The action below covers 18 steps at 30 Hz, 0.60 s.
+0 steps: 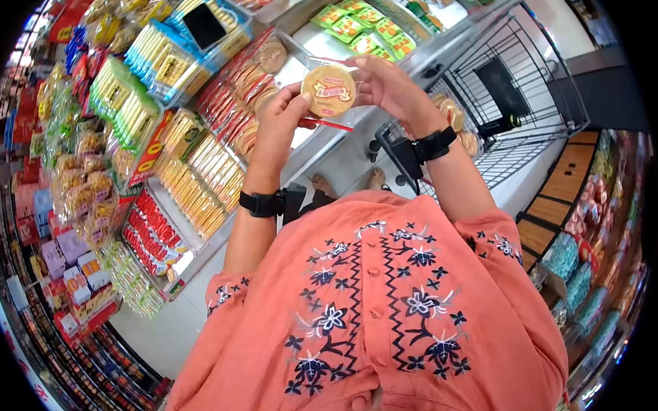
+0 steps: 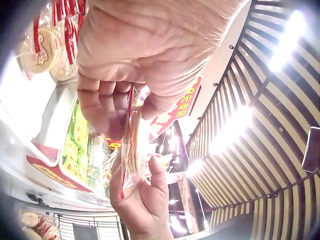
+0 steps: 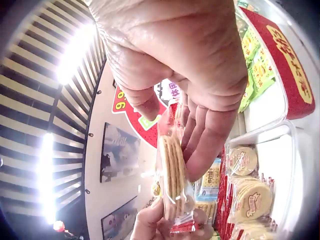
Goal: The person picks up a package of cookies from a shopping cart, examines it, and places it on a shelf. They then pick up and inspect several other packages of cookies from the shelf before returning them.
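Note:
Both hands hold up one flat pack of round biscuits in a clear wrapper with red ends and a printed label. My left hand pinches its left side, thumb on the front face. At the opposite side, my right hand has its fingertips on the wrapper's edge. Edge-on in the right wrist view, several thin biscuits stand stacked inside, between the right thumb and fingers. The left wrist view shows the pack's red seam running between the two hands. Similar biscuit packs lie in a bin just beyond the left hand.
Green snack packets fill a tray beyond the hands. A phone-like black device lies over blue-wrapped packs at the upper left. To the right stands a wire shopping cart, with more biscuit packs in it. Bins of long wrapped biscuits lie left.

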{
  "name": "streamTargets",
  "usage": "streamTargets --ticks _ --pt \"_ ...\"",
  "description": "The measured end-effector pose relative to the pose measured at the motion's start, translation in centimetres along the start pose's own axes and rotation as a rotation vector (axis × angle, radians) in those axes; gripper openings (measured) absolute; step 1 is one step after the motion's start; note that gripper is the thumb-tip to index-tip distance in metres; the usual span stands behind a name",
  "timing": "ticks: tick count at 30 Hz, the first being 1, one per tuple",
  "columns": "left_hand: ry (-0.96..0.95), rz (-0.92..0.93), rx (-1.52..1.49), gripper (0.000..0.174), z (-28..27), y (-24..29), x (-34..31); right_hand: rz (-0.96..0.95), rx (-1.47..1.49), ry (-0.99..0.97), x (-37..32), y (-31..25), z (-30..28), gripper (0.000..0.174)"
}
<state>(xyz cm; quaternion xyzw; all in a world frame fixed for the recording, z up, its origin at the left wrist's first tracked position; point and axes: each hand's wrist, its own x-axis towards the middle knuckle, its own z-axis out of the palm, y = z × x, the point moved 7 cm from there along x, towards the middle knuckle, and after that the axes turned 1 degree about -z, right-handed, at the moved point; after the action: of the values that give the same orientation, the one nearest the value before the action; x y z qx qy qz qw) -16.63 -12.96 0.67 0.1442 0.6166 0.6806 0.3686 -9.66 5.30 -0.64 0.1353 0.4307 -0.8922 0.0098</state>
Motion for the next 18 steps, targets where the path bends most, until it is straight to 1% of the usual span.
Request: streamTargets --ticks 1,4,5,6,8,9,11,15,18 --pt "0.014 0.002 0.019 0.037 -0.4 0.6 -0.2 0.01 -0.025 -0.001 0.3 -0.1 0.6 0.038" --pt "0.059 0.025 0.033 0.037 -2.0 0.8 -0.2 0.021 -0.179 -0.012 1.4 0.7 1.7 0.038" --pt "0.088 0.035 0.03 0.037 -2.5 0.9 -0.1 0.038 -0.148 -0.006 1.5 0.9 2.2 0.032" --pt "0.117 0.046 0.027 0.036 -3.2 1.0 0.0 0.022 -0.114 0.014 1.9 1.1 2.3 0.03" --pt "0.115 0.059 -0.051 0.037 -4.2 0.9 0.1 -0.01 -0.044 0.055 2.5 1.9 2.5 0.027" --pt "0.132 0.057 -0.092 0.036 -4.5 0.9 -0.1 -0.018 -0.014 0.043 2.6 1.9 3.1 0.026" --pt "0.125 0.051 -0.167 0.034 -5.1 0.5 0.0 -0.042 0.027 0.049 3.1 2.3 3.5 0.027" --pt "0.124 0.021 -0.06 0.032 -4.9 0.6 -0.7 -0.07 0.084 0.078 3.7 2.5 4.6 0.029" --pt "0.149 0.088 -0.133 0.033 -5.5 0.8 -0.8 -0.042 0.028 -0.005 3.9 3.1 4.8 0.031"
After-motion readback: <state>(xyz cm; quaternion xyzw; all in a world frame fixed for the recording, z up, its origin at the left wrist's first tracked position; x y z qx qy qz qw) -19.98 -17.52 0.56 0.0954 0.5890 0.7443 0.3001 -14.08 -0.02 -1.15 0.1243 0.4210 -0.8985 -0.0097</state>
